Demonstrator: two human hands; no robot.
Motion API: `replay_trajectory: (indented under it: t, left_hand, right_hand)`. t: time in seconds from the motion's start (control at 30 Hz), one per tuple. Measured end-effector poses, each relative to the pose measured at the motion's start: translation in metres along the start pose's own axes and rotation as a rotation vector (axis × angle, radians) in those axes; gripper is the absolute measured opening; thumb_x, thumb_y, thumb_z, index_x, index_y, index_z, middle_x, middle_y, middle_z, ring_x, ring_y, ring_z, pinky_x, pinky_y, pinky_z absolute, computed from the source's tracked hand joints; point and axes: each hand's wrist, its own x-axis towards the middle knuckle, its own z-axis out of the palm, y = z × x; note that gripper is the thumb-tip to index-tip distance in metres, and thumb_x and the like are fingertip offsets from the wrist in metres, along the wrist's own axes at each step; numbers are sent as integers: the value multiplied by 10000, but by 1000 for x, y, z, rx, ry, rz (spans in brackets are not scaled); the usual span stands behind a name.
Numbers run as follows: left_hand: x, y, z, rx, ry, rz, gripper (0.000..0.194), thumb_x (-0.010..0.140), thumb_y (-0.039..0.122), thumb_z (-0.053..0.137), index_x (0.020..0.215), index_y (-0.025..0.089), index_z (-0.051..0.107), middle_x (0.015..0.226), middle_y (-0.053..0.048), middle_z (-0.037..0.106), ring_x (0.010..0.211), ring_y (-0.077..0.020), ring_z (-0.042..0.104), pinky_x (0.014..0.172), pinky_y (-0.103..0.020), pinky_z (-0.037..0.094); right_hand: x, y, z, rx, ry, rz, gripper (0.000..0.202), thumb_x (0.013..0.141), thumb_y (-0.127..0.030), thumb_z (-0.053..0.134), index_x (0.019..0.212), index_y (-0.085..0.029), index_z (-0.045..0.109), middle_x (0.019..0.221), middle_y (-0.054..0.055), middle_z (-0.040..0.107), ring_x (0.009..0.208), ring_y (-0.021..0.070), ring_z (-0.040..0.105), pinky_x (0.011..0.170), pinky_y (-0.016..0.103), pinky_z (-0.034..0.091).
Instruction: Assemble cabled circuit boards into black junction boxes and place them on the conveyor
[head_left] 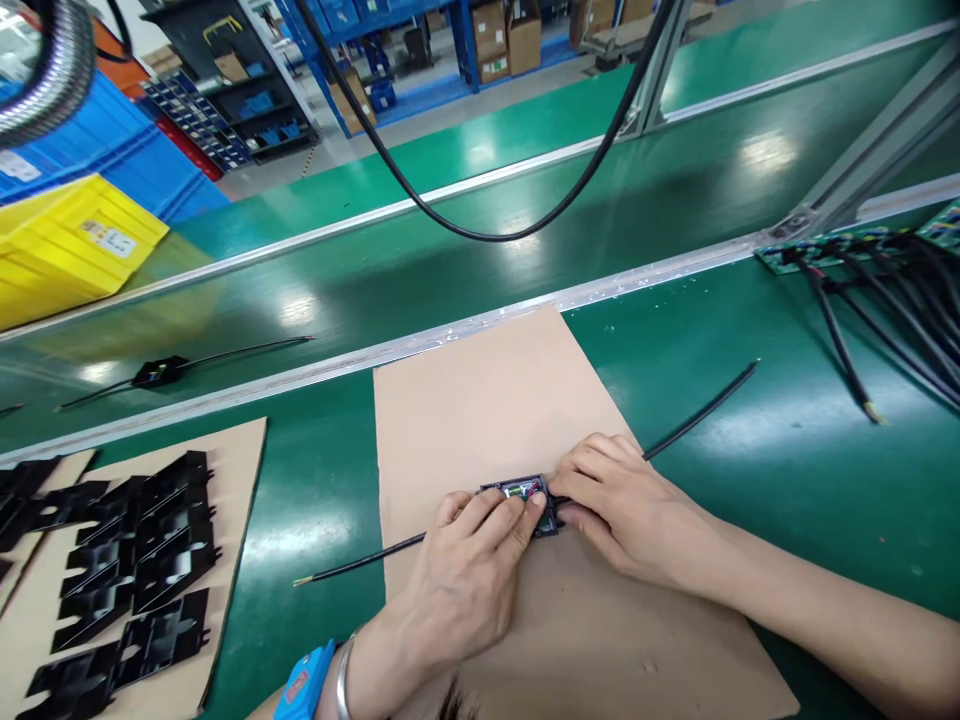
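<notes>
A small black plastic housing (550,521) with a green circuit board (520,490) inside lies on a cardboard sheet (480,400). My left hand (469,570) grips it from the left, its thumb pressing on the board and the fingers covering much of the housing. At the right end, my right hand (622,505) pinches a black cable (701,412) where it meets the housing; that cable runs out up and to the right. Another black cable (360,568) emerges beyond my left hand, its bare wire end pointing left.
Several black plastic housings (172,530) rest on cardboard at left. Circuit boards with black cables (892,300) lie at right. Behind a metal rail, a cabled black unit (160,372) sits on the green belt. Yellow bin (75,245) stands back left; a black cable (487,238) hangs overhead.
</notes>
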Motion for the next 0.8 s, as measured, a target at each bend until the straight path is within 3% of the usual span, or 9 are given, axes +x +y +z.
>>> replay_trajectory:
  t: [0.13,0.27,0.37,0.5,0.63,0.73,0.8]
  left_hand:
    - [-16,-20,-26,-173,92,-95,550,868,173,527,1403,165,396,1226,-110,525,1105,-255,490,905,-417,395]
    - [-40,-44,-47,-172,-93,-311,317,851,205,574,1165,225,542,1164,-73,528,1042,-244,505,869,-392,439]
    - [-55,-53,-43,-176,-146,-402,74,895,213,524,965,203,547,1021,-61,549,932,-221,527,795,-360,463]
    - [-63,-58,-34,-152,-69,-410,101,953,205,438,895,197,521,918,-48,550,854,-194,536,756,-330,470]
    - [-33,-79,-46,26,56,-399,139,944,177,431,841,180,523,858,-43,547,764,-176,543,680,-302,478]
    - [19,-111,-66,130,128,-452,84,909,129,506,879,144,584,926,-75,582,880,-201,575,781,-336,496]
    - [54,-135,-81,191,157,-518,65,907,154,566,914,119,620,982,-91,609,950,-212,591,860,-371,497]
  right_hand:
    - [-5,8,-9,-10,-14,-19,189,896,-153,519,1059,-195,604,992,73,571,967,245,467,824,404,347]
    - [-11,20,-25,-57,-25,5,165,869,-157,557,1022,-205,597,1001,66,572,972,246,469,817,398,344]
    - [-16,26,-30,-113,-60,36,87,877,-167,549,940,-204,597,938,61,571,917,243,474,778,389,341]
    - [-15,29,-27,-180,-48,29,163,919,-130,448,858,-197,584,860,50,572,828,219,481,714,367,335]
    - [16,53,-44,-266,71,-41,148,913,-157,478,836,-192,599,823,55,599,793,210,502,690,363,359]
    - [70,89,-81,-335,131,-40,102,888,-167,572,875,-175,673,874,75,652,879,208,545,791,366,399]
    - [118,110,-105,-358,186,39,94,859,-164,635,875,-149,726,932,101,686,943,202,574,818,353,394]
